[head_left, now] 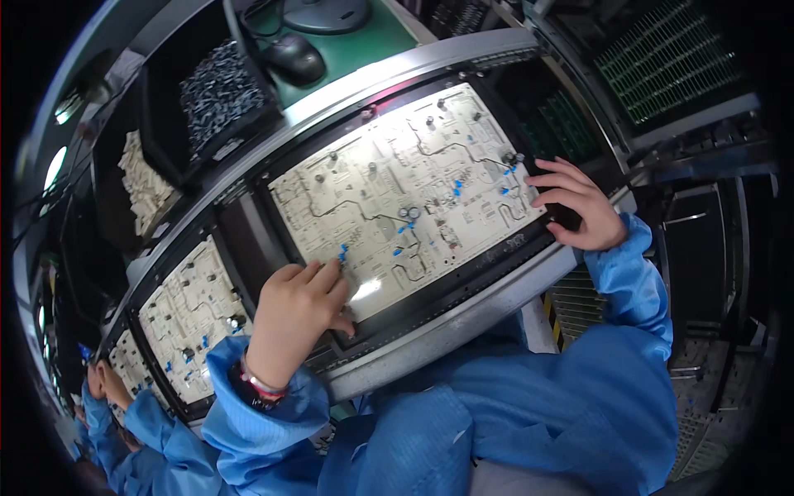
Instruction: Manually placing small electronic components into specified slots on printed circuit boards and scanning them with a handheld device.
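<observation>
A large cream circuit board [364, 186] lies in a black carrier frame [463, 285] in front of me. Blue disc parts, dark round capacitors and black tracks dot its face. My left hand [302, 310] rests by the board's near left corner, its fingers bent over the edge and its thumb apart; no part shows between them. On the opposite side, my right hand [581, 207] has its fingers spread, their tips at the board's right edge and the thumb lower down, by the frame. Nothing is visible in its grasp.
A metal rail [447, 318] runs along the near side. Further left, a similar board [186, 306] sits in its own frame, near another person's hand [112, 384]. Beyond the line stand a black bin of small dark parts [219, 95], white parts [142, 186] and a mouse [295, 58].
</observation>
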Demonstrator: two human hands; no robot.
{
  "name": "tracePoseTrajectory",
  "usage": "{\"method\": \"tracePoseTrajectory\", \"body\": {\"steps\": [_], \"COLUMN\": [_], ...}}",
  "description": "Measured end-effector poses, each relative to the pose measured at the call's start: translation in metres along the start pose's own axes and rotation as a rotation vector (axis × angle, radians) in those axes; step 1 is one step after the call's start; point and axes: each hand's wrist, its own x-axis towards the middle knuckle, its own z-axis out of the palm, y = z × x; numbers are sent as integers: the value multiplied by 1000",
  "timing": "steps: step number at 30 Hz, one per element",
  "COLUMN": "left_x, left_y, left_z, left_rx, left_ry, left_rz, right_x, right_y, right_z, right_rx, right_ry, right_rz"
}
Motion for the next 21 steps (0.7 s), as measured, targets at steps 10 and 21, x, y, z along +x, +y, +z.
{"method": "tracePoseTrajectory", "body": {"steps": [10,21], "left_x": [5,22], "left_y": [-37,-61], "left_z": [-17,51], "left_rx": [-306,-4], "left_ry": [255,542], "left_rz": [-115,-618], "right_x": [23,179], "right_y": [-29,-18], "right_z": [6,54], "right_rx": [-151,53], "right_ry": [163,309], "right_rz": [155,-61]}}
